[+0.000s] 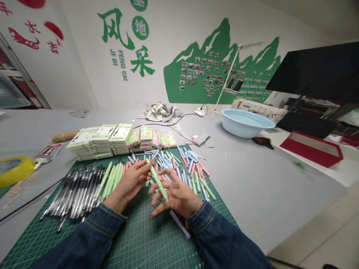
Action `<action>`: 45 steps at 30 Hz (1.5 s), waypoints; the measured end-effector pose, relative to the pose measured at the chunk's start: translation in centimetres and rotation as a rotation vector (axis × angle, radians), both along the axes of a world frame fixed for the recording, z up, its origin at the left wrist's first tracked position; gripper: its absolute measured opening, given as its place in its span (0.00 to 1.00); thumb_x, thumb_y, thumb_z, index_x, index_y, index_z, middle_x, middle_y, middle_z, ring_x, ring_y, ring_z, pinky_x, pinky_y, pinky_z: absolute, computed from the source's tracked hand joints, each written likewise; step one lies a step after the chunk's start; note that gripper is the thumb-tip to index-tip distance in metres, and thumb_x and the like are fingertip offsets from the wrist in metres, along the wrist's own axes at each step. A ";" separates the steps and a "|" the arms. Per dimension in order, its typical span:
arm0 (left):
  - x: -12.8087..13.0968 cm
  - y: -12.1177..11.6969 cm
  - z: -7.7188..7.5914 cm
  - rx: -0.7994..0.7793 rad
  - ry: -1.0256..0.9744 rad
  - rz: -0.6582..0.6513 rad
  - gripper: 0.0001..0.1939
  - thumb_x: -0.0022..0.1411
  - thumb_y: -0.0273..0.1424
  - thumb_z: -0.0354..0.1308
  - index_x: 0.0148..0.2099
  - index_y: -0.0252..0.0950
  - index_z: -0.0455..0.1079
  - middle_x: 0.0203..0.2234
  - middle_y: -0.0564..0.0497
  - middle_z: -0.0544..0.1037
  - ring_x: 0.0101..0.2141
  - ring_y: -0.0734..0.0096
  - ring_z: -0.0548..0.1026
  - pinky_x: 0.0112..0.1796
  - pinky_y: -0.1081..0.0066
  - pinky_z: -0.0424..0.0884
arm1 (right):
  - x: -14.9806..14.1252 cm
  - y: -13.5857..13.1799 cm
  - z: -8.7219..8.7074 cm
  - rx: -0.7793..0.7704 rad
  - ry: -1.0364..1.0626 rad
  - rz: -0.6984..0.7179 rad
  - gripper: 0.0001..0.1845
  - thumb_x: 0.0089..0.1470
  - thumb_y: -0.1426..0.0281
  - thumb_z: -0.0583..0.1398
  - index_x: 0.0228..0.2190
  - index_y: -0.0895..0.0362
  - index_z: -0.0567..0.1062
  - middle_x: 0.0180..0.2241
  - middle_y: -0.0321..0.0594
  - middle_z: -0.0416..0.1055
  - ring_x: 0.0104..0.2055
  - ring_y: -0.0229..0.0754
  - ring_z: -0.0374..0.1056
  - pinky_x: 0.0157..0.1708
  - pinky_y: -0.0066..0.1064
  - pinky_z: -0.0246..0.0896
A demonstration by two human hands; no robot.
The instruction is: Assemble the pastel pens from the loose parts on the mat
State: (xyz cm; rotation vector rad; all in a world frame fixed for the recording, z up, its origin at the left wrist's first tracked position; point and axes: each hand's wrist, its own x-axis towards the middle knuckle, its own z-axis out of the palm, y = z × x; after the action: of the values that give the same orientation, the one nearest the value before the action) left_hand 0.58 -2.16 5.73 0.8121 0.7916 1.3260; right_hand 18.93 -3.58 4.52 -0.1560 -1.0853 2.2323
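Note:
A light green pen (157,181) slants above the cutting mat, its upper end pinched in the fingers of my left hand (129,186). My right hand (181,194) is beside the pen's lower part, palm partly up and fingers spread; whether they touch the pen I cannot tell. Under my right wrist lies a purple pen piece (180,225). Beyond my hands is a loose heap of blue, pink, purple and green pen parts (183,175). To the left, several green pens (113,179) lie in a row alongside many clear pens with black ends (78,194).
Stacks of white-green boxes (102,136) and pink-green boxes (146,135) stand behind the green cutting mat (151,239). Yellow tape (25,172) is at far left. A blue basin (248,125), crumpled cloth (158,112) and a red box (311,147) sit farther back.

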 end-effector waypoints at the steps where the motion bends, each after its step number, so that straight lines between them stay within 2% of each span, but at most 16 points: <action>1: 0.1 0.0 0.2 0.026 0.055 -0.019 0.07 0.56 0.30 0.64 0.36 0.31 0.75 0.26 0.54 0.71 0.23 0.83 0.66 0.24 0.82 0.65 | -0.1 0.1 -0.1 -0.036 0.001 -0.015 0.25 0.53 0.55 0.61 0.48 0.53 0.64 0.38 0.44 0.74 0.34 0.43 0.72 0.35 0.44 0.71; 3: 0.4 -0.2 0.5 0.071 0.156 -0.050 0.07 0.56 0.31 0.64 0.34 0.31 0.74 0.25 0.54 0.71 0.23 0.81 0.66 0.24 0.81 0.64 | -0.3 0.3 -0.6 -0.068 -0.036 -0.043 0.21 0.59 0.54 0.53 0.46 0.56 0.65 0.32 0.43 0.74 0.25 0.37 0.70 0.29 0.37 0.71; 5: 0.8 -0.4 0.6 0.099 0.222 -0.087 0.07 0.56 0.32 0.63 0.33 0.32 0.73 0.23 0.54 0.70 0.23 0.80 0.66 0.24 0.79 0.62 | -0.6 0.5 -1.1 -0.060 -0.075 -0.080 0.18 0.60 0.58 0.54 0.43 0.59 0.68 0.26 0.40 0.73 0.18 0.32 0.62 0.21 0.27 0.66; 8: 1.3 -0.7 0.6 0.145 0.296 -0.105 0.07 0.56 0.33 0.63 0.32 0.34 0.72 0.21 0.55 0.70 0.22 0.78 0.66 0.25 0.76 0.62 | -0.9 0.5 -1.6 -0.030 -0.130 -0.140 0.14 0.58 0.62 0.58 0.36 0.63 0.73 0.22 0.38 0.70 0.16 0.28 0.54 0.17 0.20 0.57; 11: 1.6 -0.9 0.4 0.184 0.357 -0.048 0.08 0.56 0.34 0.63 0.31 0.34 0.71 0.21 0.54 0.71 0.22 0.76 0.67 0.25 0.75 0.63 | -1.0 0.5 -1.7 0.006 -0.173 -0.255 0.14 0.55 0.62 0.61 0.33 0.63 0.74 0.22 0.37 0.70 0.18 0.28 0.56 0.19 0.19 0.56; 17: 2.4 -0.7 0.2 0.143 0.455 0.143 0.14 0.52 0.36 0.65 0.24 0.35 0.65 0.16 0.58 0.66 0.18 0.78 0.61 0.21 0.76 0.57 | -1.5 0.3 -2.0 -0.025 -0.285 -0.463 0.14 0.43 0.66 0.69 0.28 0.60 0.71 0.20 0.33 0.71 0.20 0.32 0.64 0.25 0.28 0.68; 20: 2.2 -0.8 0.8 0.096 0.485 0.143 0.16 0.49 0.36 0.67 0.23 0.35 0.64 0.16 0.59 0.64 0.19 0.80 0.60 0.21 0.77 0.55 | -1.6 0.2 -1.9 -0.030 -0.299 -0.459 0.15 0.43 0.66 0.68 0.28 0.59 0.69 0.20 0.32 0.70 0.19 0.33 0.63 0.23 0.30 0.69; 23: 1.5 -1.0 1.4 0.020 0.367 -0.033 0.11 0.52 0.36 0.65 0.33 0.36 0.70 0.24 0.55 0.69 0.24 0.77 0.65 0.24 0.77 0.59 | -1.6 0.2 -1.7 -0.037 -0.258 -0.424 0.15 0.45 0.65 0.68 0.29 0.58 0.69 0.19 0.32 0.69 0.18 0.32 0.61 0.19 0.26 0.65; 25: 1.1 -0.9 1.4 -0.027 0.309 -0.120 0.12 0.53 0.36 0.65 0.38 0.35 0.72 0.26 0.53 0.70 0.24 0.77 0.65 0.23 0.77 0.58 | -1.5 0.2 -1.6 -0.038 -0.229 -0.407 0.14 0.46 0.65 0.67 0.30 0.58 0.68 0.19 0.32 0.69 0.16 0.29 0.58 0.15 0.20 0.57; 28: 1.0 -0.6 1.0 -0.015 0.331 -0.051 0.11 0.50 0.35 0.67 0.29 0.33 0.70 0.17 0.58 0.64 0.16 0.83 0.55 0.18 0.78 0.48 | -1.5 0.1 -1.6 -0.018 -0.229 -0.394 0.14 0.46 0.66 0.67 0.29 0.57 0.67 0.20 0.32 0.69 0.16 0.27 0.54 0.13 0.17 0.44; 30: 1.2 -0.5 0.9 0.016 0.339 0.040 0.15 0.48 0.34 0.68 0.24 0.34 0.65 0.14 0.61 0.59 0.15 0.85 0.51 0.17 0.78 0.45 | -1.5 0.1 -1.6 -0.003 -0.249 -0.404 0.14 0.46 0.66 0.67 0.29 0.57 0.67 0.20 0.32 0.69 0.16 0.27 0.54 0.14 0.17 0.42; 32: 1.3 -0.6 1.0 0.015 0.307 0.029 0.13 0.49 0.35 0.68 0.26 0.35 0.66 0.16 0.59 0.63 0.16 0.83 0.56 0.19 0.79 0.50 | -1.4 0.1 -1.6 -0.007 -0.260 -0.416 0.14 0.46 0.66 0.67 0.29 0.57 0.67 0.19 0.31 0.69 0.16 0.28 0.54 0.14 0.17 0.41; 36: 0.9 -0.8 1.3 -0.028 0.274 -0.141 0.12 0.52 0.35 0.65 0.37 0.35 0.72 0.22 0.56 0.68 0.21 0.79 0.63 0.22 0.78 0.56 | -1.5 0.2 -1.8 -0.015 -0.246 -0.422 0.13 0.47 0.66 0.66 0.29 0.57 0.67 0.19 0.31 0.68 0.16 0.28 0.53 0.13 0.17 0.40; 41: 1.0 -0.5 1.0 0.030 0.380 0.054 0.15 0.48 0.34 0.68 0.24 0.34 0.64 0.15 0.61 0.60 0.16 0.83 0.53 0.18 0.78 0.47 | -1.6 0.1 -1.9 0.011 -0.266 -0.411 0.14 0.45 0.66 0.67 0.28 0.56 0.66 0.19 0.30 0.68 0.16 0.28 0.53 0.14 0.18 0.41; 43: 1.1 -0.6 1.2 0.030 0.360 0.032 0.13 0.47 0.34 0.68 0.27 0.35 0.67 0.17 0.59 0.64 0.18 0.81 0.58 0.19 0.79 0.50 | -1.6 0.1 -1.9 0.006 -0.265 -0.422 0.14 0.46 0.66 0.67 0.28 0.57 0.66 0.19 0.30 0.68 0.16 0.28 0.53 0.14 0.18 0.41; 45: 1.0 -0.8 1.4 0.003 0.318 -0.071 0.12 0.49 0.35 0.67 0.35 0.36 0.71 0.22 0.56 0.68 0.21 0.79 0.63 0.22 0.78 0.55 | -1.6 0.1 -1.9 -0.006 -0.267 -0.435 0.14 0.46 0.65 0.66 0.29 0.57 0.67 0.19 0.30 0.68 0.16 0.28 0.53 0.14 0.17 0.40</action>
State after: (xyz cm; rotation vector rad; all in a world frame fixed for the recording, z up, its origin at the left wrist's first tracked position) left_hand 1.58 -2.96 7.15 1.0601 0.9994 1.1491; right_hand 17.33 -3.44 2.64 -0.6455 -1.0610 1.8552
